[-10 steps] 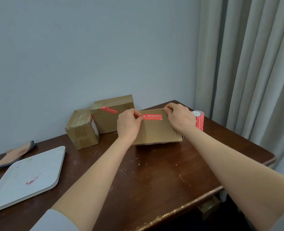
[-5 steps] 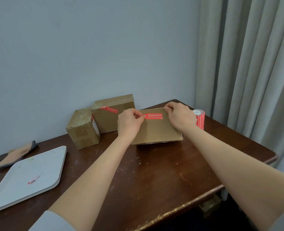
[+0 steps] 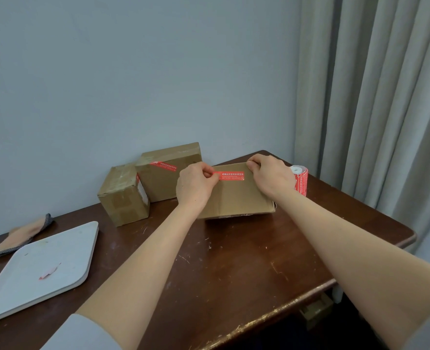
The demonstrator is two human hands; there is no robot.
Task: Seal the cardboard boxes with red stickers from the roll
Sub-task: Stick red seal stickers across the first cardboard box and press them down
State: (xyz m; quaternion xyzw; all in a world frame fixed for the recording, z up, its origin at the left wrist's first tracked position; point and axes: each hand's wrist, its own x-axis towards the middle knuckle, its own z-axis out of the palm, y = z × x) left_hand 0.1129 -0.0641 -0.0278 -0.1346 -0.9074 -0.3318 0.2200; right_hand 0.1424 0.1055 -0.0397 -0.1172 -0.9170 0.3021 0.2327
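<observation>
At far R of the wooden surface (image 3: 234,261), a flat cardboard box (image 3: 236,198) lies w/ a red sticker (image 3: 231,175) along the far edge of its top face.

**Hands:** They are apart, one at each end of the sticker.
- The left hand (image 3: 195,185) pinches the sticker's L end between thumb and fingers.
- The right hand (image 3: 272,175) has its fingers curled over the box's far edge, just beyond the sticker's R end, and steadies the box.

**Change vs. 1 s ago:** Approx. nil.
- The sticker sits at the same spot and both hands hold the same places. Only the view has shifted a little.
- Judgement: the sticker is already placed, and the step in hand is pressing it down, not fetching the next one.

**Other task items:**
- The sticker roll (image 3: 300,181) stands upright just behind the R wrist.
- The rear box (image 3: 168,180) carries its own red seal (image 3: 164,165) over its top front edge.
- The small box (image 3: 123,198) stands beside the rear box, touching or nearly so.

**Hidden / unclear:**
- The sticker's L end is under the L thumb, so I cannot tell if it is stuck down or still lifted.
- The R fingertips are out of sight past the box edge.
- No flap seam shows on the flat box, so I cannot confirm the sticker bridges an opening.
- The sticker print is too small to read.
- The small box shows red at the top of a side label, and I cannot tell if that is a seal.
- The roll is partly masked by the R hand.

**Misc.:** A white tray (image 3: 32,274) at L is cut off by the frame and holds a red scrap (image 3: 49,272). A cloth pad (image 3: 19,236) lies behind it.
</observation>
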